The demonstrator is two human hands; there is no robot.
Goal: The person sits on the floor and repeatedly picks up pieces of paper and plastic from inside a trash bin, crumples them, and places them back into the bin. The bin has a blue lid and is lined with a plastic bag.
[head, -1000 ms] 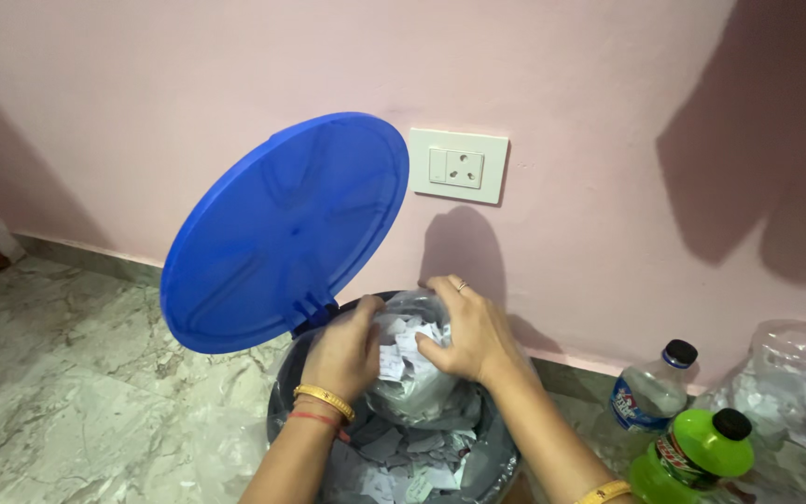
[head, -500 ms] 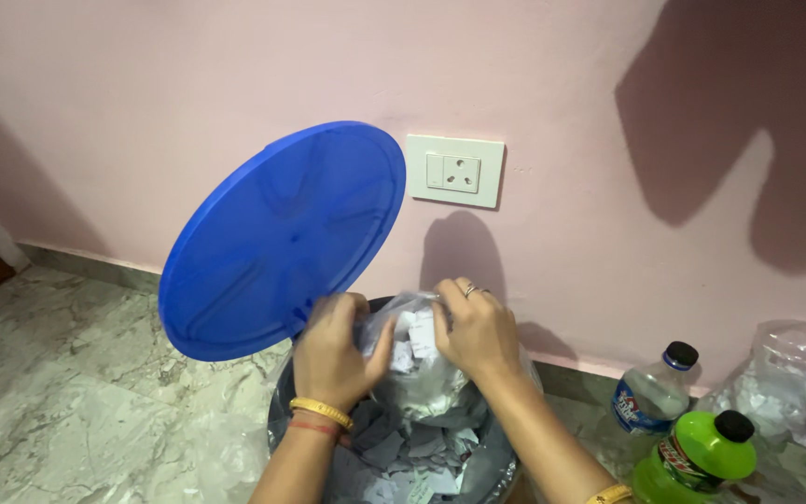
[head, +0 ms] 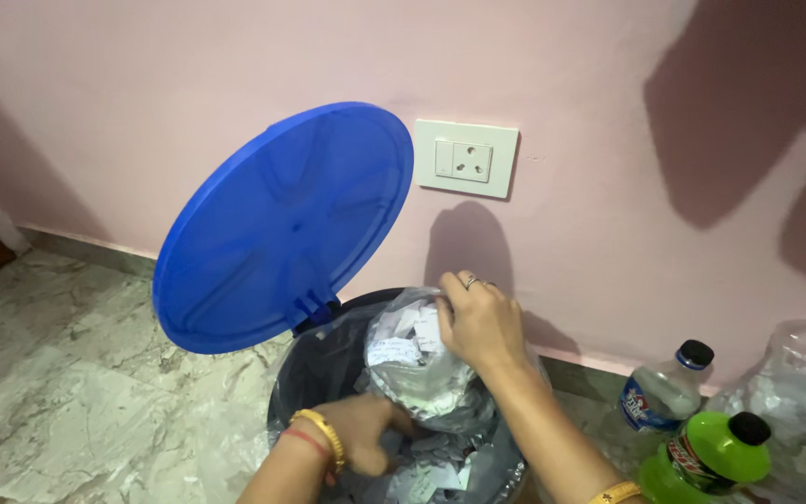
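— What's the right hand (head: 480, 322) got, there at centre frame?

— Its fingers are closed on the gathered top of a clear plastic bag of paper scraps (head: 414, 366), holding it over the grey dustbin (head: 314, 369) so the scraps can't spill out.

— And the left hand (head: 358, 437)?

— Lower down inside the bin, under the bag among loose paper pieces (head: 426, 476). Whether it grips anything, I cannot tell.

— The blue lid (head: 282, 229)?

— Swung up at upper left, leaving the mouth open. A green bottle (head: 706, 457) and a clear one (head: 666, 390) stand lower right.

Soft indoor light, dark wall shadows, sharp.
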